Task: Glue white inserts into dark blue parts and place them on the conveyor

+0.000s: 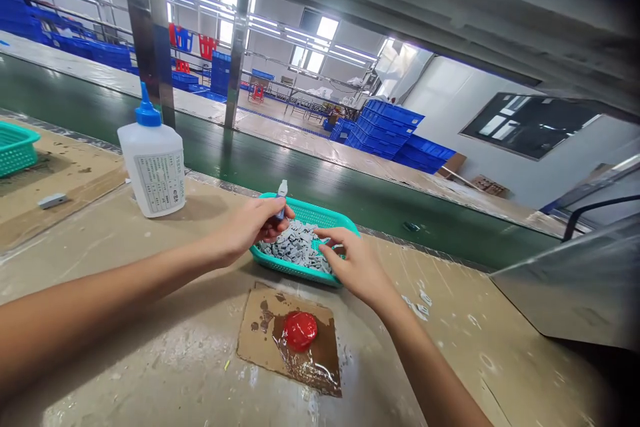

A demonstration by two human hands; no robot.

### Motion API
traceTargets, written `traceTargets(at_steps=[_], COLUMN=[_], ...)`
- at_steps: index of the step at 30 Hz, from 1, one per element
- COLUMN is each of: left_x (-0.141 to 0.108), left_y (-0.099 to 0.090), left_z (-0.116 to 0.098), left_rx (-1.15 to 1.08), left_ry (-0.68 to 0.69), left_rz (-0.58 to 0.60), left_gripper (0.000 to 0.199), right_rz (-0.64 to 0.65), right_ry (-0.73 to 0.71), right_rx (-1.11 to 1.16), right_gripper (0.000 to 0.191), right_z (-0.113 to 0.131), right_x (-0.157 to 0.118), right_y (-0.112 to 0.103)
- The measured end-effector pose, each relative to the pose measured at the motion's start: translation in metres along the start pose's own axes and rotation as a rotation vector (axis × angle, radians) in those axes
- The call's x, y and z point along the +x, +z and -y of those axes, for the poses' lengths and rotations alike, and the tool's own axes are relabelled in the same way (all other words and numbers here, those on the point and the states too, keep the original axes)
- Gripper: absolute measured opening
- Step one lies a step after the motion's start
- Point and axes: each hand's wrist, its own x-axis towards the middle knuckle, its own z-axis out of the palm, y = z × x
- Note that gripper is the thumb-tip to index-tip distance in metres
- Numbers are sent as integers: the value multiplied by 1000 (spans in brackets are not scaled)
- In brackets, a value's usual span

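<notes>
The left hand (255,227) is closed around a small bottle (281,200), its fingers curled over the blue body and hiding most of it, so only the white tip stands clear. The right hand (357,268) is held open, fingers spread and slightly bent, with its fingertips (323,248) at the grey pieces (295,248). I can't tell whether they have hold of any. Those pieces lie heaped in a teal basket (305,212) on the bench (150,320), between the hands. Nearer, a cardboard sheet (255,340) carries a red blob (301,331). To the left stands a large white bottle (155,173). A second basket (15,150) is cut off at the far left edge. Beyond runs a green conveyor belt (280,180).
</notes>
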Motion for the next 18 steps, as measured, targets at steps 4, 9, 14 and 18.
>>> traceTargets(at_steps=[4,9,14,18], left_x=[-1,5,34,82], left_y=[-3,-11,-34,-60], left_z=[-3,-6,-13,-11], left_rx=[-85,-247,183,1011], left_ry=[-36,-117,-40,43], left_rz=[43,31,-24,-136], left_gripper=[20,24,34,30], right_rz=[149,246,187,56], right_ry=[-5,-36,-12,53], right_rx=[-119,-129,-36,77], right_gripper=[20,25,14,5], right_z=[-1,1,-17,-32], right_x=[20,33,30,19], right_y=[6,8,-4,-15])
